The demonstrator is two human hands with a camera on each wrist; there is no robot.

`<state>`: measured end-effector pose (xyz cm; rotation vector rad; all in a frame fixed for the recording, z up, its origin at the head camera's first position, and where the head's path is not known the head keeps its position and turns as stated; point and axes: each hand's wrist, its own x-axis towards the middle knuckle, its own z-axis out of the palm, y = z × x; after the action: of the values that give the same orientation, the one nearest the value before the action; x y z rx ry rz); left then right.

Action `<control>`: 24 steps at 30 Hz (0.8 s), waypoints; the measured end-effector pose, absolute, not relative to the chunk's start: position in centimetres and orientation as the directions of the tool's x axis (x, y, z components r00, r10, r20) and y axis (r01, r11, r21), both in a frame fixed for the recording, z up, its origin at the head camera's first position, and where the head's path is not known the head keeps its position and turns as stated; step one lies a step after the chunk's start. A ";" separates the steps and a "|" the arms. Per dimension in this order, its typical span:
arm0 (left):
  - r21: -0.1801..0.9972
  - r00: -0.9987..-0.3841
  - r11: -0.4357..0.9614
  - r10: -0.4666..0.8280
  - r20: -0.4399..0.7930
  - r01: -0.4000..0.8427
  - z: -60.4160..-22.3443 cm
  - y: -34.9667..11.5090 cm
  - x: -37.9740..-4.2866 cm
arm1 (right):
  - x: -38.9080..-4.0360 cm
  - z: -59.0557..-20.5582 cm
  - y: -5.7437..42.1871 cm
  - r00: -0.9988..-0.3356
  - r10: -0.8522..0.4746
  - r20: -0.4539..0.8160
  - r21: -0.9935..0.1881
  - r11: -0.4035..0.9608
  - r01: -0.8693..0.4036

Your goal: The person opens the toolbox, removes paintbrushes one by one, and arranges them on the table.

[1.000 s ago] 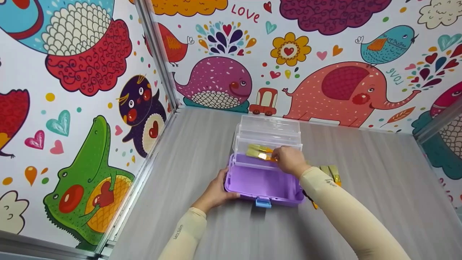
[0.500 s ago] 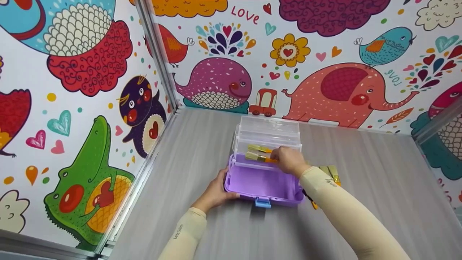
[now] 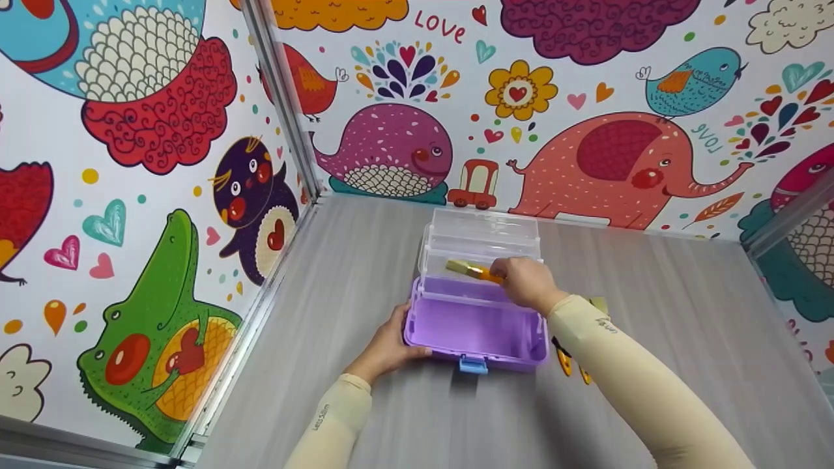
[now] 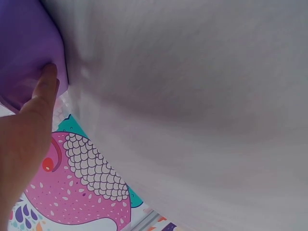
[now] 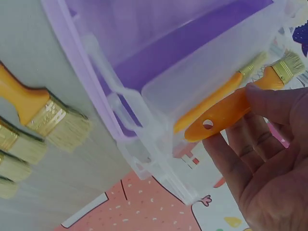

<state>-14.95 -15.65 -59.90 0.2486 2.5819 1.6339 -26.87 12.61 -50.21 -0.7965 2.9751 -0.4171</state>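
A purple toolbox (image 3: 456, 326) stands unfolded on the table, with clear tiered trays (image 3: 482, 228) raised behind it and a blue latch (image 3: 474, 365) in front. My left hand (image 3: 391, 345) holds its front left corner, thumb along the front; in the left wrist view a straight finger (image 4: 45, 89) presses the side wall. Over the lowest tray, my right hand (image 3: 524, 280) pinches a flat paintbrush (image 5: 224, 113) by its orange handle, bristles pointing left in the head view. Beside it, a second paintbrush (image 5: 211, 103) lies in the tray, mostly covered in the head view.
Several more paintbrushes (image 5: 36, 108) lie on the table right of the toolbox, partly under my right sleeve (image 3: 625, 365) in the head view. Orange handle ends (image 3: 563, 361) poke out there. Printed wall panels (image 3: 384, 150) border the table behind and at the left.
My right hand has shifted slightly away from me with the held paintbrush, which now overlaps the one in the tray; earlier a gap showed between them. My left hand and the toolbox have stayed put.
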 end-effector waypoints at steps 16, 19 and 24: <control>0.897 -0.985 0.438 0.173 -0.008 0.069 -59.7 -15.6 -14.9 | -26.0 -46.9 16.6 -0.887 -0.460 0.046 -0.328 0.832 -0.448; 0.896 -0.985 0.441 0.170 -0.022 0.056 -59.6 -15.5 -14.8 | -25.6 -46.6 17.6 -0.897 -0.440 0.032 -0.358 0.833 -0.421; 0.894 -0.986 0.446 0.165 -0.038 0.040 -59.6 -15.5 -14.9 | -24.8 -46.5 19.6 -0.912 -0.411 0.009 -0.425 0.824 -0.375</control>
<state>-14.91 -15.52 -59.60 0.1827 2.5687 1.5824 -24.77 19.61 -46.52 -0.6303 2.9205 -0.6546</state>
